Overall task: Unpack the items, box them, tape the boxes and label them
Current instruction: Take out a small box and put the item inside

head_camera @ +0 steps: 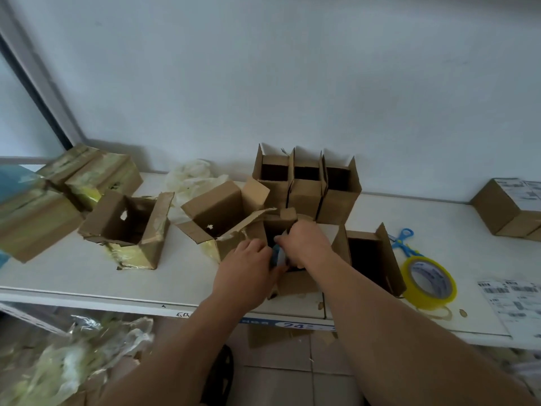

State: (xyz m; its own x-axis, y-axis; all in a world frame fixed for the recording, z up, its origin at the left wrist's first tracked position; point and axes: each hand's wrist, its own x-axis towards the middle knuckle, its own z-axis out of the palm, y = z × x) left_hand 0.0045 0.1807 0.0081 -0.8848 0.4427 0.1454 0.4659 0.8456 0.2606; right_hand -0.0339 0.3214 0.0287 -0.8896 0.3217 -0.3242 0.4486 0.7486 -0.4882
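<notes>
Both my hands meet over a small open cardboard box (295, 284) at the front of the white table (87, 276). My left hand (248, 265) and my right hand (304, 244) together grip a small blue and white item (278, 254) at the box's mouth. Most of the item is hidden by my fingers. A second open box (371, 259) stands just right of it. Three empty open boxes (307, 183) line the wall behind.
Two torn, opened boxes (128, 227) (222, 218) lie left of my hands, with taped parcels (73, 183) further left. Blue scissors (404, 241), a yellow tape roll (430, 282) and label sheets (515, 303) lie at right. A labelled box (509, 206) sits far right. Plastic wrap lies on the floor.
</notes>
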